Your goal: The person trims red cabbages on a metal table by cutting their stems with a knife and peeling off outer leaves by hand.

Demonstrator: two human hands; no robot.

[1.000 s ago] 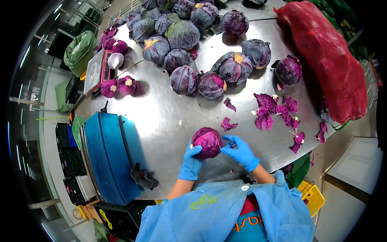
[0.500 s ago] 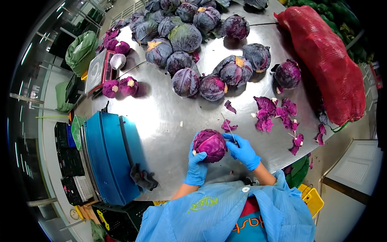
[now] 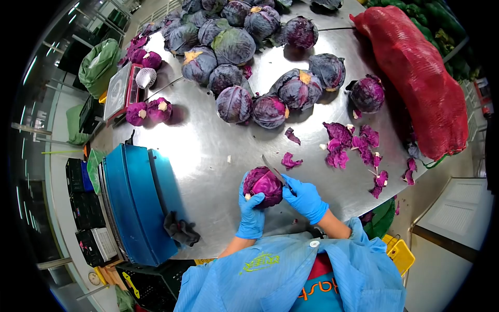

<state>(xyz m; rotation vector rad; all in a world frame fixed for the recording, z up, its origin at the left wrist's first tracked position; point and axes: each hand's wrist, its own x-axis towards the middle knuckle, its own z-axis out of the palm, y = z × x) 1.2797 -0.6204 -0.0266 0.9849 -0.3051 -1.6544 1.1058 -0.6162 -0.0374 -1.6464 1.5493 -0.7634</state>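
Wearing a blue glove, my left hand (image 3: 250,210) is wrapped round the left side of a purple red cabbage (image 3: 264,186), holding it above the steel table near my body. My right hand (image 3: 305,198), also gloved in blue, grips a knife (image 3: 272,169) by its handle. The thin blade points up and to the left, close along the upper right side of the cabbage. A pale cut stem shows low on the cabbage beside my left thumb. Just past the knife lie a loose purple leaf (image 3: 291,160) and a smaller leaf piece (image 3: 292,136).
Several dark red cabbages (image 3: 234,104) cover the far side of the steel table (image 3: 208,151). Leaf scraps (image 3: 338,145) and a full red mesh sack (image 3: 416,83) are at the right. Left are a scale (image 3: 118,93), trimmed cabbages (image 3: 159,109), a blue bin (image 3: 136,203) and a dark glove (image 3: 180,230).
The knife has tilted further left, and its blade is now closer to the cabbage. My right hand has shifted slightly left and down. My left hand still holds the cabbage.
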